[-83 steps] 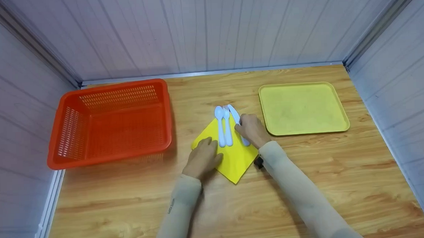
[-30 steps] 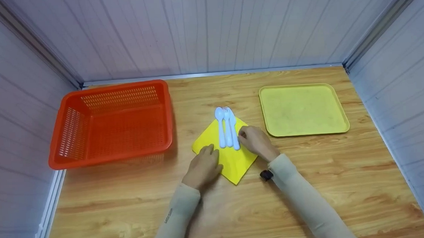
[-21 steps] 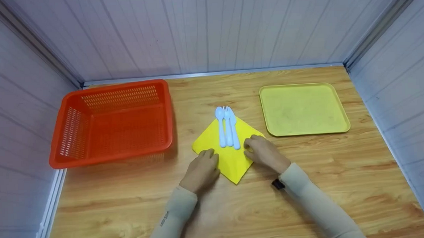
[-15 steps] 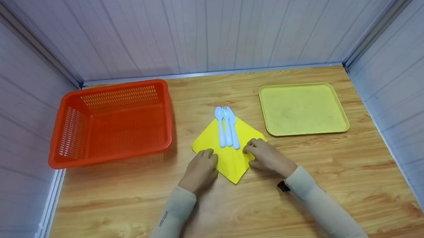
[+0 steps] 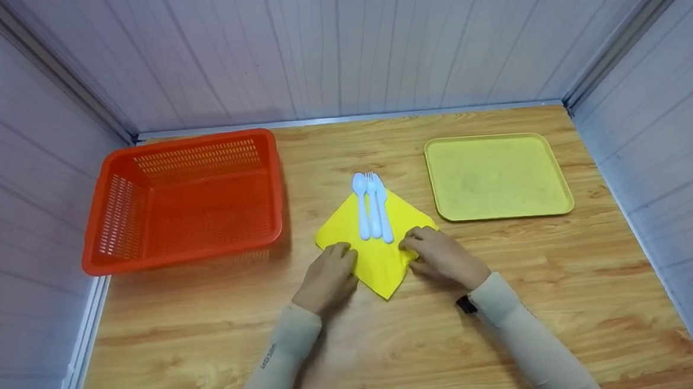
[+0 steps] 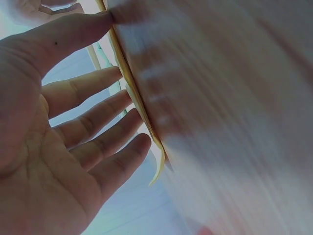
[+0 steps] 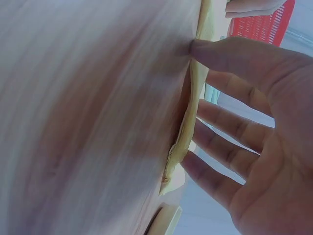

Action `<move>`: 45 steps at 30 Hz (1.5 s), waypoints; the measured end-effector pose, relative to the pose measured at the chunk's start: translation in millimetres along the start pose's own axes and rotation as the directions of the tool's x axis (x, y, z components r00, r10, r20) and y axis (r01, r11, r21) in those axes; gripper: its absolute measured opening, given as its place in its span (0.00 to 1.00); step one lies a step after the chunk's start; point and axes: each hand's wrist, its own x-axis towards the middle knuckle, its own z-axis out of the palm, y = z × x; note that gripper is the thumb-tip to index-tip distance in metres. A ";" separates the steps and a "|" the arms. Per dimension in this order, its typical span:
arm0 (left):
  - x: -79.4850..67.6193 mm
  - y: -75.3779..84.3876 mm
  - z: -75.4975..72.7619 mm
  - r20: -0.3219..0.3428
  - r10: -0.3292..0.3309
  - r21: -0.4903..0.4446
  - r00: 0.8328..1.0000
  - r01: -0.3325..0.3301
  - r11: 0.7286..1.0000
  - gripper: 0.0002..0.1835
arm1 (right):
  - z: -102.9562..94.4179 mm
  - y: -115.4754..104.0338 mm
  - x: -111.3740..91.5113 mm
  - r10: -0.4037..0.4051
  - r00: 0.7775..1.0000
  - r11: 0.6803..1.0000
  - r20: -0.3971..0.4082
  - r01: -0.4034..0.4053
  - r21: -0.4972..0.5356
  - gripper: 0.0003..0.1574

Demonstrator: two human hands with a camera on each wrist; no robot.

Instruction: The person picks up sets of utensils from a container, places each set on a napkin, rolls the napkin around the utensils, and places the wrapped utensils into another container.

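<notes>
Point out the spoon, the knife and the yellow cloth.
Spoon (image 5: 363, 210), head view, on its handle.
Knife (image 5: 383, 212), head view, on its handle.
Yellow cloth (image 5: 381, 265), head view, on its bare near half.

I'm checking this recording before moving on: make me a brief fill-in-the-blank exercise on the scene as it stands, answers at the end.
1. Between the spoon and the knife lies the ____.
2. The left hand and the right hand touch a cloth whose colour is ____.
3. In the head view, the basket stands left of the cloth, and the tray lies to its ____.

Missing words: fork; yellow; right.
</notes>
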 end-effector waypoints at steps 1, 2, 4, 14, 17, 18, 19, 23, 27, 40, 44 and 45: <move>0.1 -0.3 0.0 -0.002 0.001 -0.002 1.000 -0.001 1.000 0.11 | 0.5 -0.2 0.8 0.004 1.000 1.000 -0.001 -0.004 -0.012 0.18; 0.1 -0.5 -0.1 -0.005 0.003 -0.003 1.000 -0.003 1.000 0.11 | 0.9 -0.3 1.6 0.008 1.000 1.000 -0.003 -0.008 -0.022 0.17; 0.0 -1.1 -0.5 -0.012 0.013 -0.009 1.000 -0.013 1.000 0.11 | 1.8 -0.2 2.9 0.011 1.000 0.999 -0.015 -0.011 -0.036 0.14; 7.6 -6.3 -1.6 -0.064 0.038 -0.006 0.997 -0.038 0.999 0.08 | 3.5 3.7 6.7 -0.031 0.993 0.999 -0.115 0.028 -0.025 0.08; 13.3 -8.7 -2.9 -0.073 0.020 0.000 0.997 -0.020 1.000 0.05 | 2.7 6.9 6.8 -0.021 0.997 1.000 -0.075 0.021 0.006 0.09; 15.1 -9.6 -3.8 -0.070 0.012 0.006 0.997 -0.012 1.000 0.06 | 1.7 7.6 6.6 -0.017 0.998 1.000 -0.056 0.018 0.018 0.10; 16.7 -10.6 -4.6 -0.065 0.004 0.010 0.998 -0.004 1.000 0.06 | 0.6 8.4 6.4 -0.016 0.999 1.000 -0.036 0.017 0.025 0.12; 21.9 -14.8 -7.1 -0.044 -0.037 -0.001 0.998 0.037 0.999 0.09 | -5.5 10.1 6.9 -0.011 0.999 1.000 0.036 0.010 0.022 0.24; 25.4 -19.2 -10.1 -0.047 -0.073 -0.066 0.996 0.070 0.995 0.10 | -9.5 12.5 11.2 -0.003 0.999 1.000 0.053 0.003 0.010 0.25; 42.4 -28.1 -17.1 -0.024 -0.163 -0.155 0.986 0.157 0.975 0.10 | -11.2 24.1 33.7 0.101 0.994 0.995 -0.049 -0.101 0.011 0.19; 46.2 -30.0 -15.7 -0.029 -0.196 -0.139 0.980 0.191 0.972 0.10 | -9.8 26.1 37.6 0.174 0.985 0.984 -0.014 -0.174 0.025 0.19; 46.9 -30.4 -15.0 -0.033 -0.202 -0.130 0.979 0.196 0.972 0.10 | -9.3 26.5 38.4 0.189 0.982 0.982 -0.009 -0.189 0.029 0.19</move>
